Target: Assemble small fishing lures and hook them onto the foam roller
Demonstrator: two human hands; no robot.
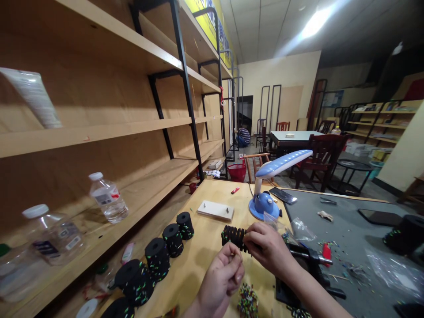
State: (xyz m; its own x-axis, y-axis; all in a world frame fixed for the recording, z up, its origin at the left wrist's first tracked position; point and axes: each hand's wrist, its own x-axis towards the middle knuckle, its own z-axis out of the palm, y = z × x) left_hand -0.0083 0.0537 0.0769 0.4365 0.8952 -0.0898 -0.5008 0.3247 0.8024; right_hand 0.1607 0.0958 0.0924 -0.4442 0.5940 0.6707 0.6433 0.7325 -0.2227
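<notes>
A black ridged roll (232,235) dotted with small coloured bits lies sideways above the wooden table. My right hand (266,247) has its fingers closed around the roll's right end. Just below and in front of the roll is my left hand (221,277), its thumb and fingers pinched together; whatever they hold is too small to make out. A pile of small multicoloured pieces (247,301) lies on the table beneath my hands. Partly behind my right forearm stands a black device with metal rods (303,254).
Several black speckled rolls (157,259) line the table's left side. A white block with two pegs (216,210) and a blue lamp (264,204) stand farther back. Phones, plastic bags and scattered bits lie on the grey mat (347,229). Shelves with bottles (108,198) rise at left.
</notes>
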